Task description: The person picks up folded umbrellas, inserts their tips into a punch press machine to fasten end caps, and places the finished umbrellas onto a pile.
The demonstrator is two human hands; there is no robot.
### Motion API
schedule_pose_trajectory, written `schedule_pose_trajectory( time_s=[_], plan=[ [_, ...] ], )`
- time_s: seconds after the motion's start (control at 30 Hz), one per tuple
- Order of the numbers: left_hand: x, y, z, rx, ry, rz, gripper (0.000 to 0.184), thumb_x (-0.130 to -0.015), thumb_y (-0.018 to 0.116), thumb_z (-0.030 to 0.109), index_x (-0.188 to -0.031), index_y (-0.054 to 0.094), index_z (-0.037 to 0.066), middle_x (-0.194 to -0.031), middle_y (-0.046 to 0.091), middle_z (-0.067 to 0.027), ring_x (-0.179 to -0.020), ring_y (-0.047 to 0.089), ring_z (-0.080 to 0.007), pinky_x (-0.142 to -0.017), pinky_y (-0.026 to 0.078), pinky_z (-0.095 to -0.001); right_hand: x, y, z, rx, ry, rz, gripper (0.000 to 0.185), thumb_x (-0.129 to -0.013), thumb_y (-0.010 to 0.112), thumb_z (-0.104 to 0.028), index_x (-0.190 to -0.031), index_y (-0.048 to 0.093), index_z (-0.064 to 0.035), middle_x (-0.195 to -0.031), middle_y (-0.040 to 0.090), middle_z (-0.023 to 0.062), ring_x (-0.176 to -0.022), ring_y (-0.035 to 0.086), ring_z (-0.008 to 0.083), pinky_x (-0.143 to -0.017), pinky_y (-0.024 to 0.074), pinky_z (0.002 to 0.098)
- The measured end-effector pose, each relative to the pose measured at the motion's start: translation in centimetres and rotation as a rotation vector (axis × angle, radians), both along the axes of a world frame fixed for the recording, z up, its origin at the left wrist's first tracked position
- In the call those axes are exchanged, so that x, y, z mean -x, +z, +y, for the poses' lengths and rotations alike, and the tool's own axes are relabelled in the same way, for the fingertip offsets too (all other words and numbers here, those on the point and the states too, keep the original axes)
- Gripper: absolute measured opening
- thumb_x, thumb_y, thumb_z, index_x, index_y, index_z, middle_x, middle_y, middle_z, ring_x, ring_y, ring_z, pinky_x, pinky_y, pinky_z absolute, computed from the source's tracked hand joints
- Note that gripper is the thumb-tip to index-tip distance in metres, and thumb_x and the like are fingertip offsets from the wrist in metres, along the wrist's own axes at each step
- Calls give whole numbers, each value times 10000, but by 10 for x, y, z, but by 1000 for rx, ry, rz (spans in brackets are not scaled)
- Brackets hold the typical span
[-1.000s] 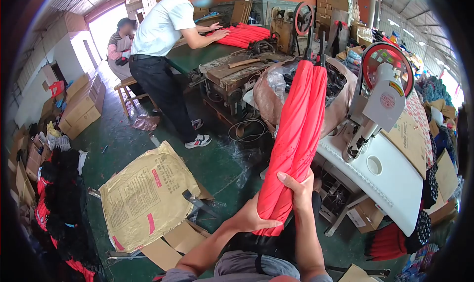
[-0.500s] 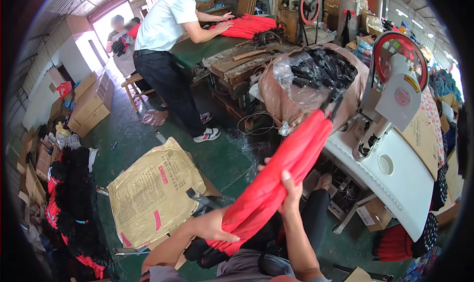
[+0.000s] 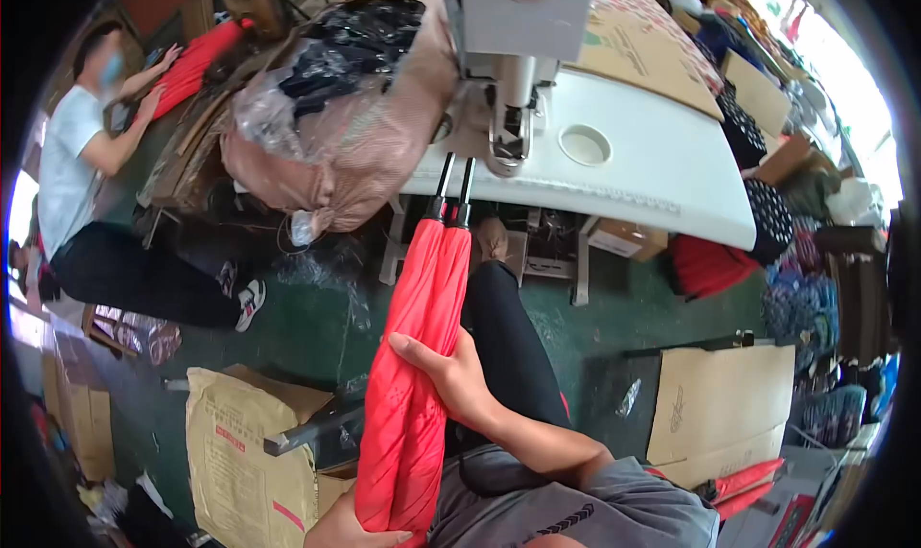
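Two closed red umbrellas [image 3: 398,395] lie side by side along my lap, their black collars and bare metal shafts pointing away from me. The shaft tips reach over the front edge of a white sewing machine table [image 3: 662,179], just left of the needle area of the sewing machine [image 3: 523,78]. Around the middle of the bundle my right hand [image 3: 446,371] is closed, thumb on top. At the lower end my left hand [image 3: 350,529] grips the red fabric, partly cut off by the frame's bottom edge.
A large pink sack [image 3: 355,164] of plastic-wrapped black items stands left of the machine. At far left a person [image 3: 82,155] handles more red umbrellas [image 3: 197,69]. A yellow paper sack [image 3: 245,462] and cardboard [image 3: 720,409] flank my seat.
My view has turned right toward the sewing machine. The umbrellas have swung from a slant to nearly straight ahead, with their shafts now at the table edge. Both hands keep hold.
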State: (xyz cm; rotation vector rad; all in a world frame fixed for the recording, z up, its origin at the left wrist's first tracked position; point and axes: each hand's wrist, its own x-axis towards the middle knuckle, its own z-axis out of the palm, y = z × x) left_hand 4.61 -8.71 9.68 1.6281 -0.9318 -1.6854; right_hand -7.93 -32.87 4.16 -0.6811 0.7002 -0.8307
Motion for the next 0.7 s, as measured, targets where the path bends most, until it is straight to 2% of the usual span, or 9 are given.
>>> schedule_pose_trajectory(
  time_s=[0.03,0.2,0.3,0.43,0.7],
  plan=[
    [2,2,-1,-9,65,-13,909,-691,949,109,-1467,492,-18,-1386,626,-105,-1269,591,-191,-1087,471,-372,3,0,-3,0,-16,-7,287,-925,799,-139,-1131,675,19,-1028,739,96,-902,721,181,-811,590,336],
    [9,0,-33,64,31,-20,906,-680,947,100,-1455,496,-35,-1371,631,-116,-1273,583,-198,-1095,460,-372,18,-1,-29,53,-48,-52,286,-938,776,-129,-1153,665,23,-1037,735,99,-897,723,185,-821,590,343],
    [19,4,-58,155,57,23,864,-774,911,154,-1486,462,-42,-1421,603,-131,-1306,563,-214,-1143,413,-378,22,-3,-59,41,-54,-64,285,-946,759,-122,-1164,656,29,-1044,732,104,-895,725,191,-823,591,347],
    [22,5,-87,188,29,41,873,-749,914,88,-1481,460,-56,-1419,598,-118,-1292,563,-192,-1131,419,-373,23,-7,-85,-11,-54,-73,283,-956,735,-117,-1174,646,40,-1051,729,115,-892,729,204,-821,593,353],
    [22,7,-100,155,12,28,809,-756,901,81,-1445,501,-57,-1381,624,-116,-1270,574,-189,-1119,431,-366,23,-8,-98,-47,-81,-103,283,-958,726,-117,-1177,645,43,-1046,728,127,-889,732,216,-812,596,355]
  ],
)
